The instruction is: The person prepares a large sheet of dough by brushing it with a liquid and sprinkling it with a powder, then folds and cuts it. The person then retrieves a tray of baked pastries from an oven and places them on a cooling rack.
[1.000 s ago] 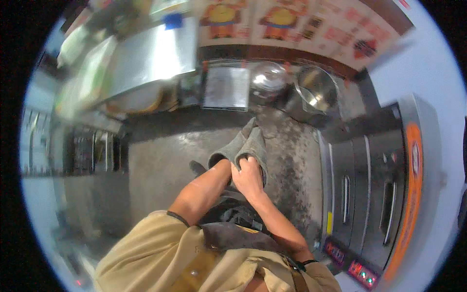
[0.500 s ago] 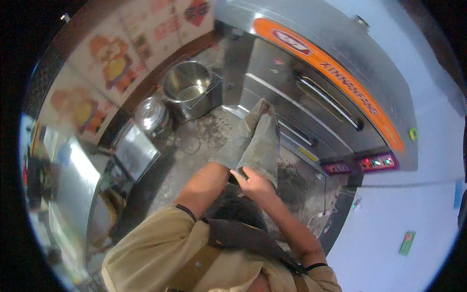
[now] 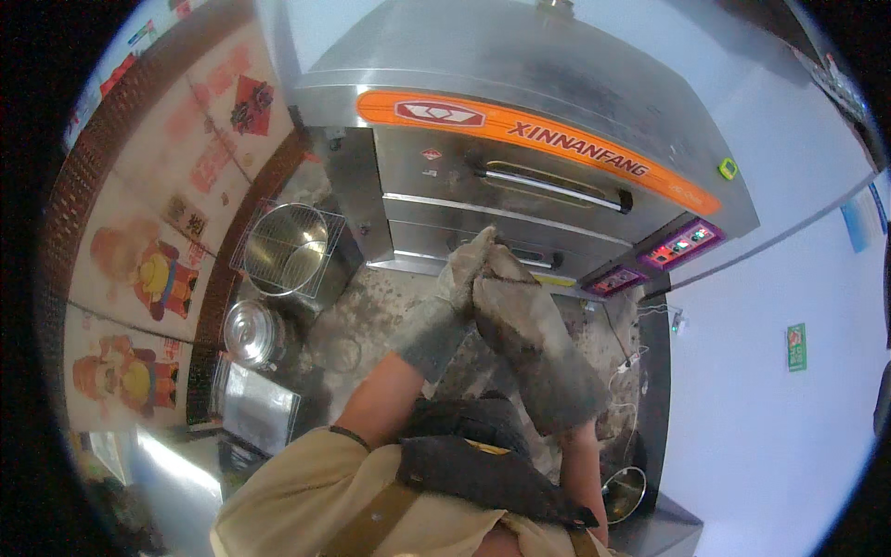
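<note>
Long grey, stained oven mitts cover both my hands and much of my forearms. My left hand [image 3: 460,278] is inside the left mitt [image 3: 432,325], reaching forward from the lower left. Inside the right mitt [image 3: 543,357], whose wide cuff ends well up my forearm, is my right hand [image 3: 503,274]. The two mitts touch near their tips, in front of the steel oven [image 3: 501,153]. Thick cloth hides the fingers of both hands, so their grip cannot be made out.
The oven has a horizontal door handle [image 3: 557,188] and a lit control panel [image 3: 682,243]. At left stand a large steel pot [image 3: 311,265] with a wire rack, a lidded pot [image 3: 252,331] and a metal tray [image 3: 260,404]. Cables [image 3: 634,362] run along the right wall; a metal bowl [image 3: 624,492] lies lower right.
My right hand, bare and at a mitt's cuff before, has gone into the right mitt, which now covers the forearm. The view has turned, bringing the oven nearer the middle.
</note>
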`<state>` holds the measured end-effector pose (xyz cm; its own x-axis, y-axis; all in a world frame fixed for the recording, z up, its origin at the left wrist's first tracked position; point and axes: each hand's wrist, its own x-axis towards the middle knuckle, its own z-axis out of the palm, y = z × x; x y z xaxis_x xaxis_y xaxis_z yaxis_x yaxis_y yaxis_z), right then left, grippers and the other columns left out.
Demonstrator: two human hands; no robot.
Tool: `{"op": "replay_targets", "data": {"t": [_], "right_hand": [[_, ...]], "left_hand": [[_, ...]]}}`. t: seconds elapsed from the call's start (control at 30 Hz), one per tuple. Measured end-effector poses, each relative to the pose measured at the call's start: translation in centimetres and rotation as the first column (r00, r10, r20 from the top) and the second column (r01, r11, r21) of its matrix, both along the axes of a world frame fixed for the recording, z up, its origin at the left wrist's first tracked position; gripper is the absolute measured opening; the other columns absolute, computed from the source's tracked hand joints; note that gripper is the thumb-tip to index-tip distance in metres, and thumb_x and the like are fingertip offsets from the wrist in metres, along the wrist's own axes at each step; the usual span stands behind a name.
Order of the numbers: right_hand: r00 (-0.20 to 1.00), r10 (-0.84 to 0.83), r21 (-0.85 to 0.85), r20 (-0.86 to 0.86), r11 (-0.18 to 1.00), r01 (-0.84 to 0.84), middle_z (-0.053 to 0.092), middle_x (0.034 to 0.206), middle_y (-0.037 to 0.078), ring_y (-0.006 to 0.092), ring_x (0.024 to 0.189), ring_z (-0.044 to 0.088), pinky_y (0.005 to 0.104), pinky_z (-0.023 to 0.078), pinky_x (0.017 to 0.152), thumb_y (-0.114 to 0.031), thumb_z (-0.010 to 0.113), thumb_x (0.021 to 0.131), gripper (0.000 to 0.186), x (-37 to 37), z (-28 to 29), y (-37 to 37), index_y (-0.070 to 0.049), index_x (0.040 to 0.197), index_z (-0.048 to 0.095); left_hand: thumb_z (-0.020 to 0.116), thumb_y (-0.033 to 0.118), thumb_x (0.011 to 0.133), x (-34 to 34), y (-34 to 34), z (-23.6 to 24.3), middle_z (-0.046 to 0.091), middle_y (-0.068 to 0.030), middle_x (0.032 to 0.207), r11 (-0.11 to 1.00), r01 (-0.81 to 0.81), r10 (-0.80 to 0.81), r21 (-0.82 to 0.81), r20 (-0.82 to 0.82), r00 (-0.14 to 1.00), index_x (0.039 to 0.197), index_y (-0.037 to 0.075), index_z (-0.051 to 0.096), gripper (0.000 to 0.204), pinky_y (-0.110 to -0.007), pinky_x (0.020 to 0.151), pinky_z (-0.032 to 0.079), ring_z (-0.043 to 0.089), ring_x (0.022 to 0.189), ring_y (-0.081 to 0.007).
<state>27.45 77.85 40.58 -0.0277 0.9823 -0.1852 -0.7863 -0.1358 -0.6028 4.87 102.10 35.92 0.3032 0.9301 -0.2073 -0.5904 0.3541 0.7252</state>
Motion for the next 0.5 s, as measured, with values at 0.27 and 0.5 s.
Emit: {"op": "replay_targets", "data": {"t": [0.27, 0.5], "right_hand": [[0.866, 0.061, 0.160, 0.496, 0.974, -0.160, 0.065, 0.138, 0.010, 0.0263, 0.129, 0.061, 0.0432, 0.050, 0.112, -0.020, 0.075, 0.094, 0.053, -2.2, 5.7, 12.5, -0.002, 0.142, 0.064], [0.764, 0.128, 0.209, 0.633, 0.922, -0.327, 0.066, 0.134, 0.010, 0.0258, 0.125, 0.063, 0.0430, 0.052, 0.109, -0.019, 0.075, 0.095, 0.050, 3.5, 7.3, 16.3, -0.004, 0.142, 0.064]], "left_hand": [[0.069, 0.038, 0.110, 6.6, -2.6, 8.5, 0.077, -0.0075, 0.106, 0.983, 0.128, -0.121, 0.131, -0.054, 0.991, 0.118, 0.002, 0.077, 0.038, -0.039, 0.084, 0.061, 0.073, 0.095, -0.0201], [0.068, 0.036, 0.109, 13.1, 0.6, 2.7, 0.077, -0.0112, 0.111, 0.974, 0.218, -0.200, 0.060, -0.222, 0.954, 0.120, 0.003, 0.075, 0.036, -0.039, 0.085, 0.063, 0.075, 0.097, -0.0224]]}}
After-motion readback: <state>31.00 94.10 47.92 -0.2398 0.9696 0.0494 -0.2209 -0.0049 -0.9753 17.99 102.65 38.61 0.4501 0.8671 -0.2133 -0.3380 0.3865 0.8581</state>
